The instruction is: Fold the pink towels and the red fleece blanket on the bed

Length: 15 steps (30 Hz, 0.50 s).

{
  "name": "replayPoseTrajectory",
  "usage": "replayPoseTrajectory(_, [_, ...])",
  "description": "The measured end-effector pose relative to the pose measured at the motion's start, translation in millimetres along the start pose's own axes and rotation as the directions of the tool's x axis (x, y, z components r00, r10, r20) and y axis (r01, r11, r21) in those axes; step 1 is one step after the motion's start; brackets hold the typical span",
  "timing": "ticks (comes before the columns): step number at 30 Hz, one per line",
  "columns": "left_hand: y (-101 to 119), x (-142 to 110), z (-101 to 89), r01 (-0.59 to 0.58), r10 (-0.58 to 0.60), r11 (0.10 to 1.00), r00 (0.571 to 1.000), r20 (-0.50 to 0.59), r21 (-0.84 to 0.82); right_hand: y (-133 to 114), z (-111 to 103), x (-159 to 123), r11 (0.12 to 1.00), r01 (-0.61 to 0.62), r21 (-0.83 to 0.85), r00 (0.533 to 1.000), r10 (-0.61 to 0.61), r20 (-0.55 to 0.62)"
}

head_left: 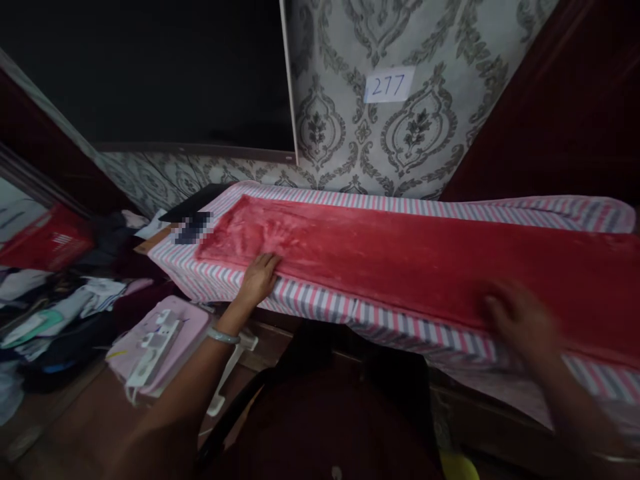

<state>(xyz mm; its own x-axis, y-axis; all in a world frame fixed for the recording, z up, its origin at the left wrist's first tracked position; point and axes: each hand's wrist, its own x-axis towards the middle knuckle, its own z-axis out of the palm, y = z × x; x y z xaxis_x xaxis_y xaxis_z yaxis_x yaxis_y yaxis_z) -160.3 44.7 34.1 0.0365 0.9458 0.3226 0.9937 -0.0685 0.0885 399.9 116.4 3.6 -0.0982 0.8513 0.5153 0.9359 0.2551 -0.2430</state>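
head view, nearest first: the right hand (520, 317), blurred, is over the near edge of the red cloth (400, 257), its grip unclear. the left hand (259, 279) lies loosely curled, fingers on that edge. beyond both, the cloth stretches across the striped sheet (320, 301).

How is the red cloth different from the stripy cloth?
The red cloth is nearly all one color, but the stripy cloth has pink, gray and white stripes. The red cloth lies on top, while the stripy cloth is underneath. The stripy cloth hangs down in front, but the red cloth's part that we see lies mostly flat. Both are long and spread out.
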Motion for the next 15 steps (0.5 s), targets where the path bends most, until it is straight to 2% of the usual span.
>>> replayPoseTrajectory(2, [-8.4,-0.9,-4.1,0.02,-0.02,1.0,1.0,0.004,0.023,-74.1,26.4,-4.0,0.951,0.176,0.253,0.977,-0.2,0.07])
replayPoseTrajectory(4, [-16.8,-3.1,-7.2,0.025,-0.025,0.999,1.0,0.003,0.041,-141.6,45.5,-9.5,0.859,0.332,0.389,0.923,-0.38,0.051])
replayPoseTrajectory(6, [-25.1,-5.5,-9.1,0.026,-0.026,0.998,1.0,0.0,0.049,-190.6,57.0,-12.5,0.802,0.411,0.433,0.882,-0.471,0.035])
replayPoseTrajectory(7, [-29.0,-6.4,-9.6,0.028,-0.028,0.998,1.0,-0.002,0.051,-206.6,60.5,-12.5,0.798,0.425,0.429,0.874,-0.485,0.037])
replayPoseTrajectory(10, [-39.0,-7.8,-10.0,0.04,-0.039,0.998,0.999,-0.011,0.056,-227.0,66.8,-7.6,0.835,0.41,0.367,0.885,-0.461,0.061])
replayPoseTrajectory(15, [-50.1,-10.5,-7.0,0.063,-0.062,0.998,0.998,-0.023,0.031,-226.0,75.1,-1.8,0.843,0.4,0.36,0.901,-0.434,0.016])
